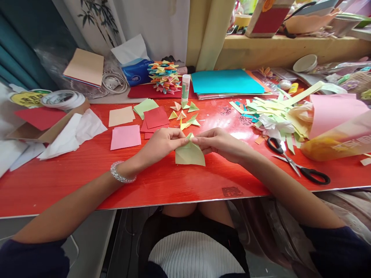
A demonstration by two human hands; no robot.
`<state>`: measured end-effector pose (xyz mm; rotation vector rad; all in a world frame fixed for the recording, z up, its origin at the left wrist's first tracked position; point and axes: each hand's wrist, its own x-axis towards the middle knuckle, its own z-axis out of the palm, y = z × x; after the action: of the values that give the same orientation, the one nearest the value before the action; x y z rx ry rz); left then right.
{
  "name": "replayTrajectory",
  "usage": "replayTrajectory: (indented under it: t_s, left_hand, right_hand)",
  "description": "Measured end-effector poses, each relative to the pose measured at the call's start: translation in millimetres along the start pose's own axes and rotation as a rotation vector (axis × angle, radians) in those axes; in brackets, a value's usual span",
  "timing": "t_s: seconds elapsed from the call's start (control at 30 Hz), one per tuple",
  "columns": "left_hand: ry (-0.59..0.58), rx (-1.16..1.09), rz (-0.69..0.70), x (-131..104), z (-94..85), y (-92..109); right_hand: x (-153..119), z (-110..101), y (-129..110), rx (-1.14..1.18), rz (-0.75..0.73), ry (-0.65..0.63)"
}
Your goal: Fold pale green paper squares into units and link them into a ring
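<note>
A light green square of paper (189, 155) is held between both hands over the red table (174, 185), its top edge pinched and creased. My left hand (164, 143) grips the upper left of the sheet between thumb and fingers. On the upper right, my right hand (216, 143) pinches the same sheet, close to the left fingertips. Just beyond the hands lie several small folded paper pieces (181, 115) in pink, yellow and green. A glue stick (185, 88) stands upright behind them.
Left of the hands lie pink squares (125, 137), beige squares (121, 116) and red squares (155, 117). Scissors (292, 164) rest open at the right, beside a heap of paper strips (272, 112). Teal sheets (227, 82) and a folded-paper model (164, 77) are at the back.
</note>
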<state>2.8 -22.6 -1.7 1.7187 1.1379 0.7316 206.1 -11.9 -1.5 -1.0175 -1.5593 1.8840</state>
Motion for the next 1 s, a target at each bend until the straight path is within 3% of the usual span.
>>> replayTrajectory:
  t_s: [0.4,0.87,1.0]
  left_hand:
    - [-0.074,-0.057,-0.091,3.3,-1.2,0.8]
    - [-0.173,0.108,-0.084,4.5,-7.6,4.0]
    - [-0.261,0.112,-0.084,5.6,-10.7,1.5]
  right_hand:
    - [1.8,-1.5,-0.2,-0.131,0.031,0.071]
    - [3.3,-6.5,1.2,-0.185,0.083,0.001]
    - [4.5,-6.5,3.3,-0.218,0.104,0.007]
